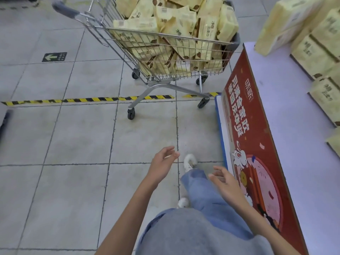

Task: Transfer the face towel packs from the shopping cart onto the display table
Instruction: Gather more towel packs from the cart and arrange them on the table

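A wire shopping cart (117, 36) stands ahead on the tiled floor, heaped with pale yellow face towel packs (176, 28). To the right is the display table (276, 100) with a white top and a red printed front panel; several more yellow packs (316, 57) lie along its far side. My left hand (162, 162) is held out low over the floor, fingers relaxed and holding nothing. My right hand (223, 181) hovers beside the table's red panel, fingers spread and empty. Both hands are well short of the cart.
A yellow-and-black hazard tape strip (88, 99) crosses the floor in front of the cart's wheels. A green arrow sticker (54, 57) is on a tile at left. My legs in blue jeans and white shoes (190, 161) stand between the hands.
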`<state>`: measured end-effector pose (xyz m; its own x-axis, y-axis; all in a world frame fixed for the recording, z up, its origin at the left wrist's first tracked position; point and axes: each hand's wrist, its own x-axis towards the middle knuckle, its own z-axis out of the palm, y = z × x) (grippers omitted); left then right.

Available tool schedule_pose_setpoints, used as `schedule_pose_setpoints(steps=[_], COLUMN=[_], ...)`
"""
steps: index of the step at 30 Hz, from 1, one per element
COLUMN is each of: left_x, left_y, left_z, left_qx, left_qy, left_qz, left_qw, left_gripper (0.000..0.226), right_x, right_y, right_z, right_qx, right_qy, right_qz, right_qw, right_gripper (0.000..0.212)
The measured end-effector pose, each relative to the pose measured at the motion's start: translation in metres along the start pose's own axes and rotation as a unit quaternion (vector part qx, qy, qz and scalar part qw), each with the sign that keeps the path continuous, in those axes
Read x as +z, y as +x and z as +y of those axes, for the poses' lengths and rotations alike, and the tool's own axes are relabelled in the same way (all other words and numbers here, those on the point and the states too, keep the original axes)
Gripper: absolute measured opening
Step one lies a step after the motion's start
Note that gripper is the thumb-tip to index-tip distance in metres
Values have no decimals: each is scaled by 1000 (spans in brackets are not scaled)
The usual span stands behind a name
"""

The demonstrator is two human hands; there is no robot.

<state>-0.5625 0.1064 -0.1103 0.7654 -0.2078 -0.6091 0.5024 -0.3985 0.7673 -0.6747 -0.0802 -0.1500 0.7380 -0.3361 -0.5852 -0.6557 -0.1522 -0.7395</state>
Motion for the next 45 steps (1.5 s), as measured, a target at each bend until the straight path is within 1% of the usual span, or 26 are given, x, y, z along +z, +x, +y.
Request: schedule_pose_setpoints(steps=[4, 9, 12, 16, 20, 23, 26, 28, 31, 33, 35, 37, 38, 39, 40, 42, 43, 45], left_x=[-7, -28, -46, -69, -89, -111, -140, -160, -189, -205, -218, -228, -231, -233, -233, -232, -231, -231], left_y=[51, 105, 134, 164, 207, 256, 296, 317, 348, 370, 395, 421, 434, 447, 459, 480, 488, 500], left_z=[33, 76, 97, 117, 137, 165, 207, 238, 286, 313, 331, 341, 345, 347, 349, 350, 350, 348], left_qx=[-2, -24, -23, -38, -50, -23, 12, 44, 91, 139, 170, 178, 174, 166, 159, 160, 164, 164], left_qy=[-4, -23, -43, -75, -99, -98, -105, -110, -93, -75, -14, 115, 192, 273, 353, 477, 515, 561], left_qz=[2, 38, 75, 110, 115, 109, 114, 112, 96, 84, 75, 76, 67, 51, 31, -8, -23, -41], left_qw=[1000, 999, 996, 990, 987, 989, 988, 987, 987, 984, 983, 974, 963, 946, 921, 864, 841, 810], left_gripper=[44, 39, 40, 38, 31, 29, 31, 32, 32, 32, 41, 55, 62, 69, 76, 86, 91, 99], right_x=[-5, -15, -16, -7, 7, 18, 26, 29, 29, 26, 22, 19, 17, 17, 17, 19, 22, 28], right_y=[64, 149, 196, 240, 283, 318, 348, 367, 397, 418, 440, 464, 478, 492, 507, 536, 548, 569], right_z=[-37, -114, -168, -223, -261, -288, -325, -355, -402, -427, -448, -467, -476, -485, -493, -506, -510, -516], right_qx=[-18, -63, -96, -108, -106, -112, -123, -143, -170, -181, -189, -203, -212, -219, -223, -223, -224, -225], right_qy=[-11, -14, -28, -34, -41, -24, 12, 14, 9, -2, -18, -57, -91, -136, -187, -280, -317, -392], right_qz=[2, 1, -26, -56, -66, -52, -33, -21, 5, 25, 38, 51, 52, 47, 36, 9, -4, -28], right_qw=[1000, 998, 995, 992, 991, 992, 992, 989, 985, 983, 981, 976, 972, 965, 956, 934, 922, 892], right_gripper=[33, 28, 32, 34, 35, 34, 30, 27, 29, 35, 41, 46, 50, 54, 59, 69, 75, 85])
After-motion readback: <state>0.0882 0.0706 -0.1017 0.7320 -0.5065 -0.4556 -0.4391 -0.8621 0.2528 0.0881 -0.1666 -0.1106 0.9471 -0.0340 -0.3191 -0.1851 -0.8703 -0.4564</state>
